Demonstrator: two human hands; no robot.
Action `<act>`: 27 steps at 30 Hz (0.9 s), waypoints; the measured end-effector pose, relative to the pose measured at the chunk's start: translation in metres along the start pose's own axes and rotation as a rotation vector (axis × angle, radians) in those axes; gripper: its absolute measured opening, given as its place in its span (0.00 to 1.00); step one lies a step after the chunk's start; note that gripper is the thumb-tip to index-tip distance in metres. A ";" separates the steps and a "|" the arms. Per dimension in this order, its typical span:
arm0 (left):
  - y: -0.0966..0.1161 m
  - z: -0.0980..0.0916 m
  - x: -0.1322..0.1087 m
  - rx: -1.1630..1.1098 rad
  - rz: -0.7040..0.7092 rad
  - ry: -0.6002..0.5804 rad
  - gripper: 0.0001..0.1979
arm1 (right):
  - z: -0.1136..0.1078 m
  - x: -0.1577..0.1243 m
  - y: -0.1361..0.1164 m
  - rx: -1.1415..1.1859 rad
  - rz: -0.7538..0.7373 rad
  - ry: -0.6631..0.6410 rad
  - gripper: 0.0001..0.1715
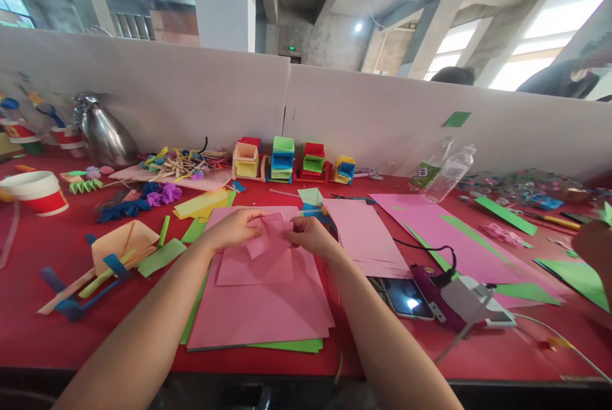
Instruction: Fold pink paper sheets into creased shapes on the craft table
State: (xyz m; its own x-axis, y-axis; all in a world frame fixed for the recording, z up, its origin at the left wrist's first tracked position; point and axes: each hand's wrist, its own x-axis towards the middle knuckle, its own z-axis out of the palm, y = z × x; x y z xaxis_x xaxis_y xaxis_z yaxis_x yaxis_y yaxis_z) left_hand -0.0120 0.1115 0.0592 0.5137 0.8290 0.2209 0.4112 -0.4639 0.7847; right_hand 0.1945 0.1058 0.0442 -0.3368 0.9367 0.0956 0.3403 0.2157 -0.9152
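Observation:
Between my two hands is a folded piece of pink paper [268, 231], with creased flaps standing up. My left hand [236, 229] pinches its left side. On the right, my right hand [313, 236] grips its other edge between thumb and fingers. Beneath them a smaller pink sheet [255, 273] lies on a stack of large pink sheets [258, 324], and green paper [291, 346] sticks out from under the stack. Another pile of pink sheets [366, 238] is beside my right hand.
Folded paper boxes [283, 158] line the partition [191, 97]. At left are a paper construction [119, 247], paper cup [38, 193] and steel jug [105, 132]. A phone [408, 298], power adapter [471, 301], bottles [452, 171] and another person's hand [593, 247] are at right.

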 end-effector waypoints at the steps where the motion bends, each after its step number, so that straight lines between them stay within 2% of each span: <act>1: -0.002 0.002 0.001 0.001 -0.006 -0.005 0.12 | -0.001 0.000 0.000 -0.001 0.000 0.004 0.15; 6: -0.015 0.007 0.007 -0.065 -0.086 0.021 0.13 | -0.002 0.000 -0.003 0.017 -0.005 0.046 0.20; 12: -0.018 0.011 0.009 -0.141 -0.089 0.022 0.14 | 0.000 0.000 -0.004 0.054 -0.016 0.101 0.26; 19: -0.016 0.014 0.010 -0.172 -0.079 0.053 0.16 | 0.001 -0.001 -0.006 0.025 -0.014 0.114 0.25; 27: -0.015 0.016 0.010 -0.123 -0.085 0.030 0.17 | 0.004 -0.006 -0.016 0.027 0.014 0.141 0.20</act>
State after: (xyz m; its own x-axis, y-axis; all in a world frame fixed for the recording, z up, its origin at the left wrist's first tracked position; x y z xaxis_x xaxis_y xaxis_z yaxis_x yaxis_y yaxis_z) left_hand -0.0011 0.1219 0.0403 0.4570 0.8738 0.1663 0.3565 -0.3512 0.8657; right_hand 0.1880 0.0958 0.0568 -0.2046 0.9694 0.1355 0.3195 0.1969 -0.9269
